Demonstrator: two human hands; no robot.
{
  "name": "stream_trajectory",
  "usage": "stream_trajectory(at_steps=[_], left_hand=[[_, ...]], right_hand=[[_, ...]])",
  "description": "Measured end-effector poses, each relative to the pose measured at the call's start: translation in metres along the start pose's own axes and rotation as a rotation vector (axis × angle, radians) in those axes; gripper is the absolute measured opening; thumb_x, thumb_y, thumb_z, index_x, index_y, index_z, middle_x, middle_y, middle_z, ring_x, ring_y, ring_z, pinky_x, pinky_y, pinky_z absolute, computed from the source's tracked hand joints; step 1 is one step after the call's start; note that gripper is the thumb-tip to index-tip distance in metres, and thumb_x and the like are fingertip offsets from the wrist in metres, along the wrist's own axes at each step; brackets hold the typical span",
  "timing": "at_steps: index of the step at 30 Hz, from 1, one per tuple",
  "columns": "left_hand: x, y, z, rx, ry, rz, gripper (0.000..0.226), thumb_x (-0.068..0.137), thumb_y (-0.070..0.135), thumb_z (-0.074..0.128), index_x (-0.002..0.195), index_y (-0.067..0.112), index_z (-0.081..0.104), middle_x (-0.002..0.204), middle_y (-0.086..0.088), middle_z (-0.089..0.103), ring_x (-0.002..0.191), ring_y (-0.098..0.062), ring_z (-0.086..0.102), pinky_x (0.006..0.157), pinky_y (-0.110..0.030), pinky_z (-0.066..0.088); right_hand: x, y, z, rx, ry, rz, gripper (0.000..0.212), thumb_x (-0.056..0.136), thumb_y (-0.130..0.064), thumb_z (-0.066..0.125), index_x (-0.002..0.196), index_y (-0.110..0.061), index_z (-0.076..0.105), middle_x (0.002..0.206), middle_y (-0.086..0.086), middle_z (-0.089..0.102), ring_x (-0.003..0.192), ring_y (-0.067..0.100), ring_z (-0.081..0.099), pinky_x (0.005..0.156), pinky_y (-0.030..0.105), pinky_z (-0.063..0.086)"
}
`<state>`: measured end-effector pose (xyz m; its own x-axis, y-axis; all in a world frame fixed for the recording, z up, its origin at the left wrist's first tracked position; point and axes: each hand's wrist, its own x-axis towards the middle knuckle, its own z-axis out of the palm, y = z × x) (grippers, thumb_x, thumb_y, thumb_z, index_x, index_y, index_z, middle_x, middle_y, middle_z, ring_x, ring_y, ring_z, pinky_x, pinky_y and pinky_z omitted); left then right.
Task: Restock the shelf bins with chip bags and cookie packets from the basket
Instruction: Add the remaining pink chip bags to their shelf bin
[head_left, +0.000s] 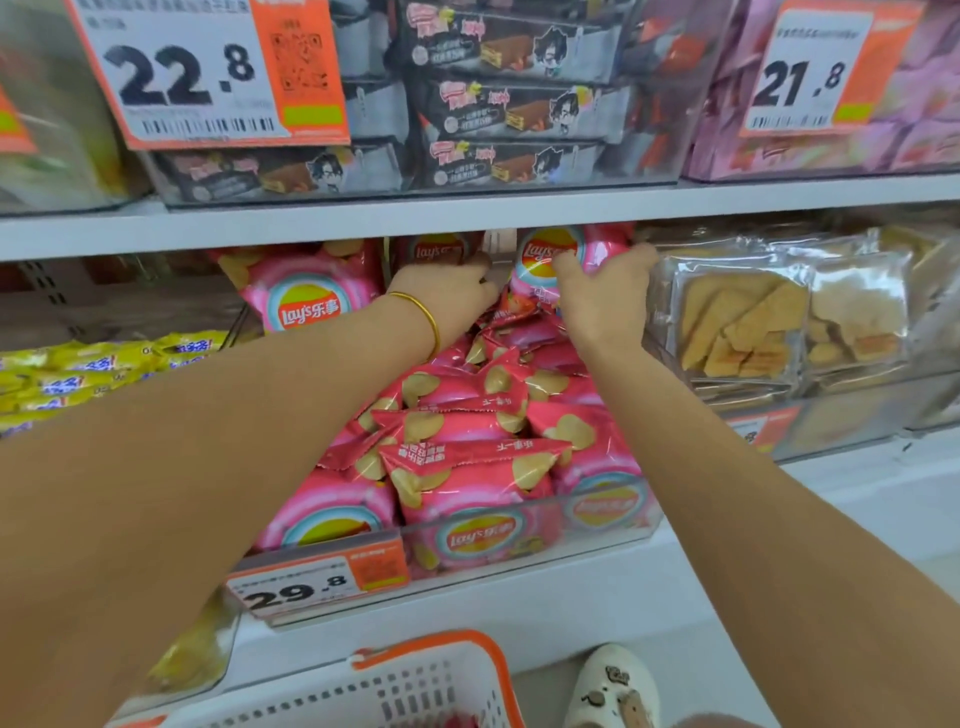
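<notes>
A clear shelf bin (597, 512) holds several pink Lay's chip bags (467, 457). Both my arms reach deep into its back, under the upper shelf. My right hand (605, 291) grips an upright pink chip bag (545, 260) at the back right. My left hand (447, 291), with a gold bangle on the wrist, reaches toward a darker chip bag (436, 249) at the back; its fingers are hidden, so I cannot tell whether it holds the bag. A white basket with orange rim (415, 680) stands below on the floor.
Clear packets of tan cookies (753, 322) fill the bin to the right. Yellow packets (78, 374) lie in the bin to the left. The upper shelf edge (467, 218) carries dark wafer boxes (514, 109) and price tags. A white slipper (613, 686) is beside the basket.
</notes>
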<state>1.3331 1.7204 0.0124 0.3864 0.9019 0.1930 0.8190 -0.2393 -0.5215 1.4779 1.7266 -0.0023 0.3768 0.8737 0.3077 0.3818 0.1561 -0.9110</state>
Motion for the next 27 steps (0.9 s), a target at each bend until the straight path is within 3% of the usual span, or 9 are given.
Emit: stream_trajectory(at_steps=[4,8,12,16,18,20,22,24,27], left_hand=[[-0.001,0.001,0.002,-0.010,0.010,-0.040,0.036,0.093,0.002,0.043,0.128,0.010,0.044,0.137,-0.013,0.034,0.106,-0.033,0.053,0.057,-0.035,0.038],[-0.001,-0.001,0.002,-0.054,0.027,-0.064,0.037,0.091,0.000,0.045,0.127,0.010,0.042,0.135,-0.013,0.033,0.106,-0.034,0.051,0.059,-0.034,0.038],[-0.001,-0.004,0.008,-0.043,0.033,-0.041,0.035,0.092,0.003,0.047,0.125,0.010,0.043,0.134,-0.013,0.035,0.105,-0.033,0.052,0.057,-0.033,0.037],[-0.003,-0.004,0.013,-0.010,0.033,-0.006,0.033,0.093,0.005,0.043,0.126,0.010,0.044,0.133,-0.012,0.036,0.099,-0.032,0.054,0.055,-0.033,0.036],[-0.003,-0.004,0.015,-0.013,0.038,0.004,0.031,0.094,0.006,0.042,0.125,0.009,0.044,0.135,-0.011,0.035,0.099,-0.032,0.055,0.055,-0.033,0.035],[-0.002,-0.005,0.016,-0.023,0.036,0.001,0.031,0.094,0.006,0.042,0.124,0.008,0.045,0.137,-0.011,0.033,0.101,-0.033,0.054,0.055,-0.033,0.034],[-0.002,-0.006,0.016,-0.045,0.033,-0.016,0.030,0.094,0.005,0.041,0.124,0.007,0.045,0.139,-0.012,0.031,0.103,-0.034,0.053,0.056,-0.033,0.035],[-0.001,-0.006,0.015,-0.063,0.022,-0.040,0.030,0.092,0.003,0.043,0.122,0.006,0.046,0.140,-0.013,0.030,0.102,-0.034,0.053,0.056,-0.034,0.036],[-0.001,-0.005,0.014,-0.070,0.005,-0.060,0.029,0.090,0.000,0.046,0.119,0.006,0.048,0.141,-0.013,0.028,0.102,-0.033,0.052,0.057,-0.034,0.037]], right_hand=[[-0.003,0.008,0.003,0.114,0.109,-0.065,0.058,0.092,-0.026,0.059,0.131,0.004,0.029,0.135,0.018,0.042,0.121,0.027,0.044,0.082,0.012,0.024],[-0.006,0.008,0.007,0.129,0.124,-0.092,0.054,0.095,-0.024,0.056,0.131,0.005,0.028,0.137,0.019,0.039,0.114,0.021,0.043,0.077,0.006,0.018],[0.001,0.008,0.012,0.054,0.030,-0.093,0.037,0.095,-0.025,0.054,0.115,-0.001,0.033,0.126,0.017,0.047,0.101,0.019,0.044,0.078,0.015,0.027],[0.015,0.004,0.010,0.014,-0.138,-0.065,0.030,0.092,-0.022,0.052,0.110,0.000,0.042,0.116,0.017,0.047,0.100,0.027,0.048,0.095,0.044,0.043],[0.020,0.000,0.010,-0.053,-0.195,-0.094,0.032,0.089,-0.023,0.049,0.111,0.000,0.047,0.110,0.015,0.044,0.097,0.026,0.044,0.095,0.038,0.042],[0.024,-0.002,0.013,-0.075,-0.243,-0.122,0.022,0.085,-0.023,0.048,0.097,-0.005,0.049,0.088,0.010,0.046,0.082,0.023,0.043,0.074,0.030,0.041],[0.027,-0.004,0.014,-0.116,-0.257,-0.151,0.008,0.087,-0.011,0.050,0.082,-0.005,0.049,0.067,0.004,0.043,0.061,0.020,0.041,0.058,0.026,0.034],[0.031,-0.004,0.015,-0.215,-0.252,-0.205,0.007,0.088,-0.002,0.051,0.093,0.001,0.054,0.079,0.014,0.056,0.069,0.026,0.053,0.064,0.031,0.042],[0.038,-0.002,0.021,-0.464,-0.282,-0.240,0.019,0.091,-0.003,0.049,0.106,0.007,0.057,0.111,0.025,0.061,0.102,0.037,0.058,0.087,0.038,0.047]])
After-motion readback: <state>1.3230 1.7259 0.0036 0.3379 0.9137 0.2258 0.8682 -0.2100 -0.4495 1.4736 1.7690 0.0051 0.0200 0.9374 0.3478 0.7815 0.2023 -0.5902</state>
